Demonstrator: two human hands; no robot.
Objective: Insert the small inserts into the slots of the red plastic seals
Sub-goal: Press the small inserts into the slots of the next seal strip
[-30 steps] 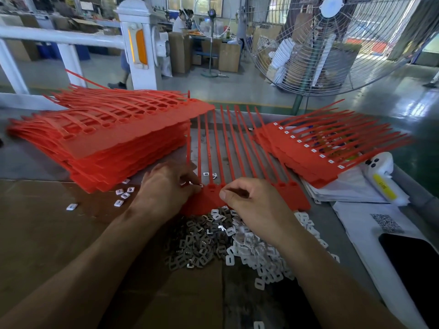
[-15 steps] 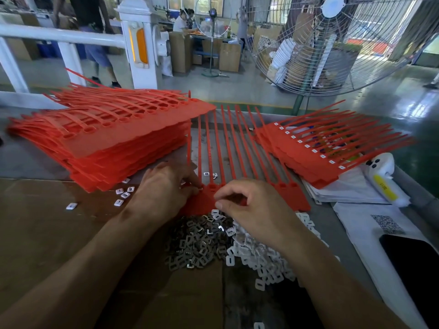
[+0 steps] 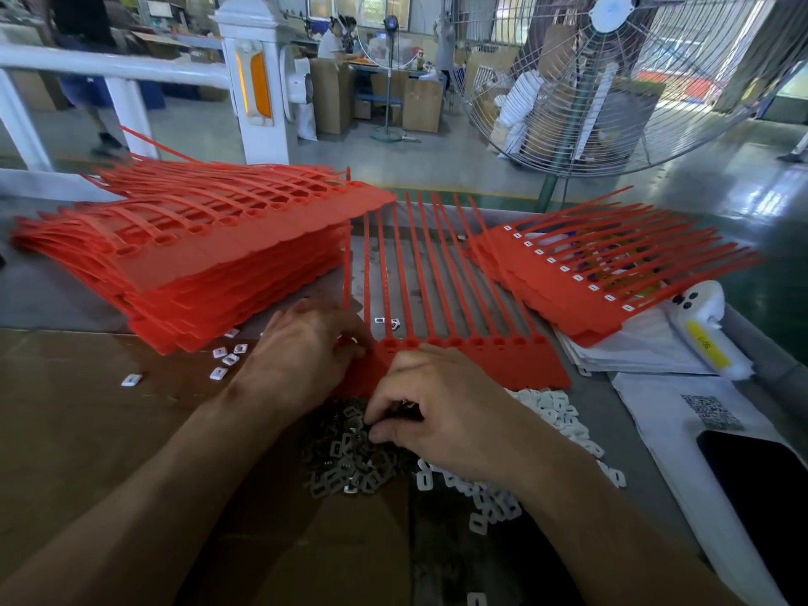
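Note:
A red sheet of joined plastic seals [image 3: 516, 360] lies in front of me, its strips pointing away. My left hand [image 3: 301, 356] rests on the sheet's left end, fingertips pinching a small insert at the leftmost slot. My right hand [image 3: 441, 408] reaches down into the pile of grey metal inserts [image 3: 345, 461], its curled fingertips picking at them. White plastic inserts [image 3: 546, 413] lie heaped to the right of the grey ones.
A tall stack of red seal sheets [image 3: 210, 255] stands at the left, a shorter stack with inserts fitted [image 3: 581, 273] at the right. Loose inserts [image 3: 223, 356] lie on the cardboard. A white scanner [image 3: 704, 330], papers and a dark phone [image 3: 760, 487] lie at the right. A large fan [image 3: 634, 80] stands behind.
My right hand has drawn back from the seal sheet down into the grey insert pile. My left hand has stayed at the sheet's left end.

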